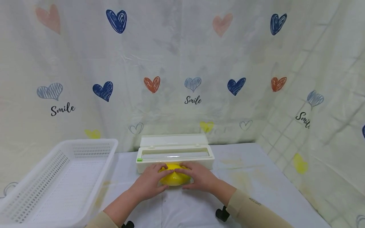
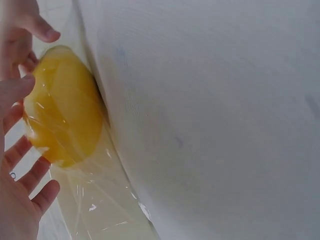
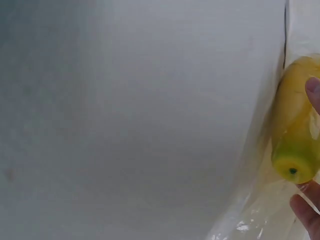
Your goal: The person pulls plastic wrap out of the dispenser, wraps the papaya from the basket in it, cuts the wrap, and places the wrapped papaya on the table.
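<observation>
A yellow fruit (image 1: 174, 179) with a greenish end (image 3: 295, 162) lies on the table under clear plastic film (image 2: 95, 205). My left hand (image 1: 149, 180) cups its left side, thumb low and index finger reaching over the top. From the right, my right hand (image 1: 203, 177) mirrors it, and the two index fingertips nearly meet above the fruit. The left wrist view shows fingers (image 2: 36, 175) spread, with their tips at the film-covered surface. Right behind the fruit stands a white cling film dispenser (image 1: 176, 164), its lid (image 1: 174, 140) raised and a film roll inside.
A white perforated plastic basket (image 1: 109, 164) stands at the left of the table. A green slider (image 1: 139, 160) sits at the dispenser's left end. The white cloth (image 1: 242, 190) covers the table, and a heart-printed curtain (image 1: 171, 47) hangs behind and at the right.
</observation>
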The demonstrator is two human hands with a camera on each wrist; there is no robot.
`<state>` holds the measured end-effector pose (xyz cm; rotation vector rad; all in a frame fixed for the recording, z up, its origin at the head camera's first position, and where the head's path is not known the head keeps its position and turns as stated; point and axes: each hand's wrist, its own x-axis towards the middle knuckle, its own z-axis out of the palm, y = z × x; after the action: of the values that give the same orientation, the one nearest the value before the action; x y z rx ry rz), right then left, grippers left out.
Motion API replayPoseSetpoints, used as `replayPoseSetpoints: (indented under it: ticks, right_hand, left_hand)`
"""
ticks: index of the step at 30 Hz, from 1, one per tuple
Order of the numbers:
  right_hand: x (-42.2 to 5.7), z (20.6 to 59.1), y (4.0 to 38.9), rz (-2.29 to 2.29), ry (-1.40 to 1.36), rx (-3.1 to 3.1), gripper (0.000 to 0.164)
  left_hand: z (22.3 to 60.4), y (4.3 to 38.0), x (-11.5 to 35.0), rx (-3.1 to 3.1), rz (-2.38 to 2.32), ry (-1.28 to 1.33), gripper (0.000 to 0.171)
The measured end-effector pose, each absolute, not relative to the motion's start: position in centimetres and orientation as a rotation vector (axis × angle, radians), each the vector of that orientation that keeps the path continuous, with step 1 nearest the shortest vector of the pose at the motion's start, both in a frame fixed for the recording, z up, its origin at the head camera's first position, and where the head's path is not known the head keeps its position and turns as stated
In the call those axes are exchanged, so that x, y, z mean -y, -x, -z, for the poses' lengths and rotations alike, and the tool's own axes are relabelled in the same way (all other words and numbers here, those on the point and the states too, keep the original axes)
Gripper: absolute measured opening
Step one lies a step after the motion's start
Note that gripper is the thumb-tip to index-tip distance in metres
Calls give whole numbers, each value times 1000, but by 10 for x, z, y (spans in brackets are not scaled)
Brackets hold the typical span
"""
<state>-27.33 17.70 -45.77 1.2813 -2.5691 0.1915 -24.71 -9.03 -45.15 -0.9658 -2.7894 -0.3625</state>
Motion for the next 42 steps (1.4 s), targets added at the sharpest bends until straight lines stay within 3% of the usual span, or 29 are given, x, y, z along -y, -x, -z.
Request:
replayPoseSetpoints:
  ticks: [15,27,42]
  right_hand:
    - [-172,456,279,-207,-1323,2484,59]
    - [-175,444,276,-403,-1219,2666,57]
    - [-173,412,284,-819,-1132,3024,56]
  left_hand:
    - [450,244,99,2762,452,884,62]
    - [444,234,104,2750,426,897,58]
    - [437,243,100,2581,280,1153,72]
